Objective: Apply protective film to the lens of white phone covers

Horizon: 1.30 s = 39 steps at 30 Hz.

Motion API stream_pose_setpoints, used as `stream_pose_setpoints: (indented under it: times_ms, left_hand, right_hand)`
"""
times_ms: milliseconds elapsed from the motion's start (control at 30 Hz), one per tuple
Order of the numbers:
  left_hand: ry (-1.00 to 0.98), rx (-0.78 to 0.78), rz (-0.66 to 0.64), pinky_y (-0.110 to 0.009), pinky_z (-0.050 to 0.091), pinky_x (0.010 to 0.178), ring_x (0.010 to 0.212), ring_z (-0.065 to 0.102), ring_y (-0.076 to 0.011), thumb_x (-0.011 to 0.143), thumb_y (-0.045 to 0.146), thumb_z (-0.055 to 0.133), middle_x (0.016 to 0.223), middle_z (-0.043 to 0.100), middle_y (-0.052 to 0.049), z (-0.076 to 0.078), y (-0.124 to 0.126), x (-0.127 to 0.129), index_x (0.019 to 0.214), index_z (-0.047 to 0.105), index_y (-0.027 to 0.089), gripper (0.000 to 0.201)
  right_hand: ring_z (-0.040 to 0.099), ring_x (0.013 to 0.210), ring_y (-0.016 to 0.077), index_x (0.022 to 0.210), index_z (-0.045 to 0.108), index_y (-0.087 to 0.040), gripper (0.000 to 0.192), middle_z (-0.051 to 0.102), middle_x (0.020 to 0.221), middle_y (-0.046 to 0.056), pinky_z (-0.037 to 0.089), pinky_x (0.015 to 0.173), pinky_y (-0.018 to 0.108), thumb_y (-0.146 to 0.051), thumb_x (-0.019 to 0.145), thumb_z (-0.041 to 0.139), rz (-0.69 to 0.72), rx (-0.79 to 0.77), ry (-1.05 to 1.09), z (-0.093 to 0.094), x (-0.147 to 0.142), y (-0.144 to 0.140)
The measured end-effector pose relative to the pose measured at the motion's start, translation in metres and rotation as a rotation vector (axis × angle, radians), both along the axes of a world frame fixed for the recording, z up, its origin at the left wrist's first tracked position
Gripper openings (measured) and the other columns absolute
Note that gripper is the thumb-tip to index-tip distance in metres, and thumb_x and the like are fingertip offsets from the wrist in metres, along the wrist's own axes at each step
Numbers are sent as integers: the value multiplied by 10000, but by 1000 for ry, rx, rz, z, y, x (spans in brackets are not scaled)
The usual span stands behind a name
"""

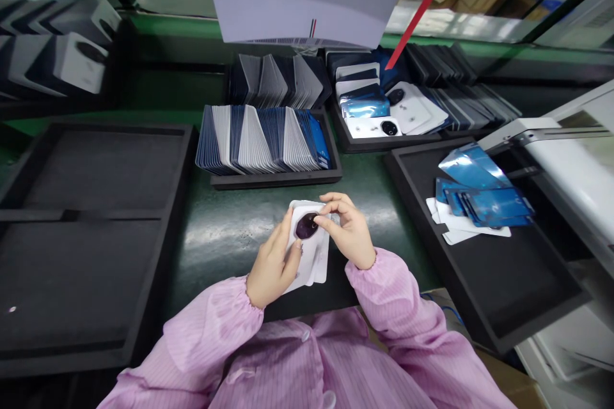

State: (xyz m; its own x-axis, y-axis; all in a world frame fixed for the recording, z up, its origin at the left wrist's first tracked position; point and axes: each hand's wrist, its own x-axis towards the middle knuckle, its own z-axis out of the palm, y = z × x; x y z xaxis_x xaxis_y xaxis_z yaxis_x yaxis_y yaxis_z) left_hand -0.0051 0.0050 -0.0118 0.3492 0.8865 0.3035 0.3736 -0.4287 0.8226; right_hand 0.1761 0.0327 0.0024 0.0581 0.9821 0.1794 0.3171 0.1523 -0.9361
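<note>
My left hand (pixel 272 263) grips a white phone back cover (pixel 315 260) from its left side, holding it over the green table just in front of me. The cover has a dark round camera ring (pixel 307 225) near its top. My right hand (pixel 347 227) pinches at the right edge of that ring with thumb and forefinger, the other fingers curled over the cover's top. Both arms wear pink striped sleeves.
A black tray (pixel 275 177) of upright blue and white covers stands just beyond my hands. More trays of covers (pixel 384 116) lie behind it. A large black tray (pixel 91 236) sits left. Another black tray (pixel 480 281) at right holds peeled blue films (pixel 480 195).
</note>
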Motion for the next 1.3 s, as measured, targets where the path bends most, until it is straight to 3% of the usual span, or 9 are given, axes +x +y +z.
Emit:
stream_pose_setpoints:
  times_ms: [167, 267, 433, 600, 700, 833, 1300]
  left_hand:
    - [-11, -4, -2, -390, 428, 1040, 1324, 451, -257, 940, 200, 423, 1473, 408, -160, 1, 0, 0, 1514, 102, 213, 657]
    - [-43, -49, 9, -401, 398, 1069, 1341, 430, -256, 937, 213, 435, 1490, 391, -147, 0, -1, 1, 1510, 130, 222, 649]
    - [-262, -310, 96, -391, 373, 1092, 1349, 422, -245, 934, 273, 468, 1504, 387, -103, 2, -3, 2, 1494, 199, 252, 621]
    - [-473, -392, 201, -359, 292, 1147, 1390, 359, -225, 919, 290, 508, 1515, 373, -82, 8, 0, 2, 1459, 295, 244, 583]
    - [-499, -364, 235, -365, 296, 1145, 1385, 367, -229, 911, 291, 525, 1506, 388, -80, 9, 2, 2, 1450, 315, 252, 579]
    - [-479, -317, 249, -375, 316, 1135, 1375, 383, -231, 911, 289, 527, 1496, 405, -68, 10, 2, 1, 1443, 329, 275, 568]
    - [-517, -323, 220, -387, 283, 1156, 1391, 353, -229, 912, 283, 524, 1518, 371, -63, 6, 0, -1, 1443, 328, 280, 566]
  right_hand:
    - [569, 1076, 244, 718, 623, -204, 110, 605, 1063, 74, 400, 994, 479, -259, 768, 704, 4, 14, -35, 2, 0, 0]
    - [564, 1078, 243, 732, 606, -206, 100, 605, 1079, 77, 427, 970, 481, -239, 799, 673, -5, 100, -138, 4, -3, -3]
    - [483, 1186, 275, 766, 584, -208, 92, 611, 1082, 86, 445, 954, 479, -168, 799, 659, 9, 558, -427, 3, -12, -10]
    - [618, 966, 200, 840, 604, -224, 58, 697, 827, 19, 502, 833, 392, -170, 841, 623, 220, 830, -423, 4, -17, -15]
    - [669, 852, 165, 928, 616, -232, 112, 726, 799, 0, 519, 775, 357, -145, 865, 581, 325, 837, -363, 4, -16, -16]
    - [697, 898, 172, 998, 606, -242, 160, 741, 858, 28, 548, 754, 353, -155, 870, 567, 397, 810, -262, 3, -15, -17]
    - [713, 867, 193, 1066, 580, -213, 234, 739, 833, 63, 573, 734, 365, -133, 846, 566, 409, 843, -235, 4, -15, -16]
